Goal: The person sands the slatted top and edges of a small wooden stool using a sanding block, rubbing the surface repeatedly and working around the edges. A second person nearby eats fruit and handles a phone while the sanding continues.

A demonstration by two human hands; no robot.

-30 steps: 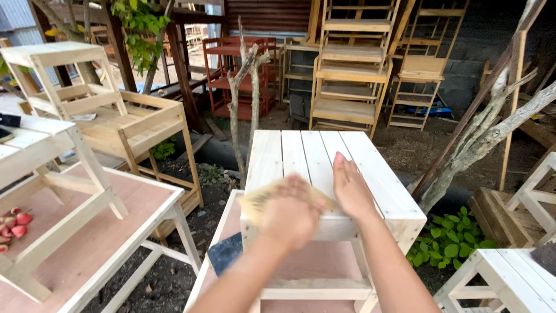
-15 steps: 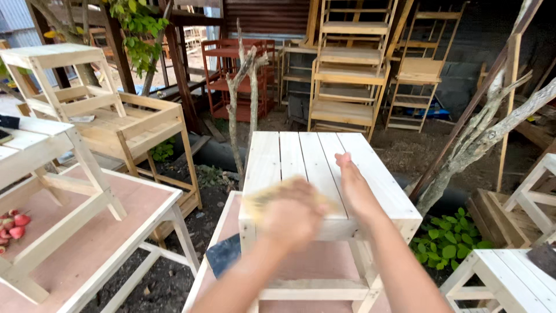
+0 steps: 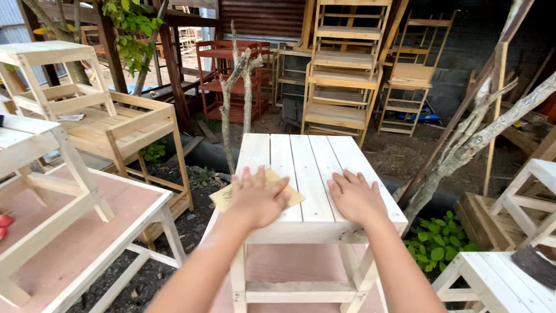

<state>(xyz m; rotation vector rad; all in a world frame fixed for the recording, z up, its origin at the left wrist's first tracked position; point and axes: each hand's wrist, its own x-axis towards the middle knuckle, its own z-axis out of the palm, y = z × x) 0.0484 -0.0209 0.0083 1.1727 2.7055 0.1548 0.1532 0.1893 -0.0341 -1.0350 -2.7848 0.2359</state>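
A white-painted slatted wooden stool [image 3: 310,168] stands right in front of me on a larger pinkish board. My left hand [image 3: 258,200] presses flat on a tan sheet of sandpaper [image 3: 223,199] lying at the near left edge of the stool top. My right hand [image 3: 354,198] rests flat, fingers spread, on the near right part of the top, holding nothing.
A white table with a pink top [image 3: 75,243] and another white stool [image 3: 40,174] stand at left. Unpainted wooden shelves [image 3: 341,75] and a red rack [image 3: 229,75] line the back. Bare branches [image 3: 237,87] rise behind the stool; another white stool [image 3: 498,284] is at right.
My left hand with the sandpaper has slid across the near edge of the stool top and now lies flat. The right hand has settled flat on the top.
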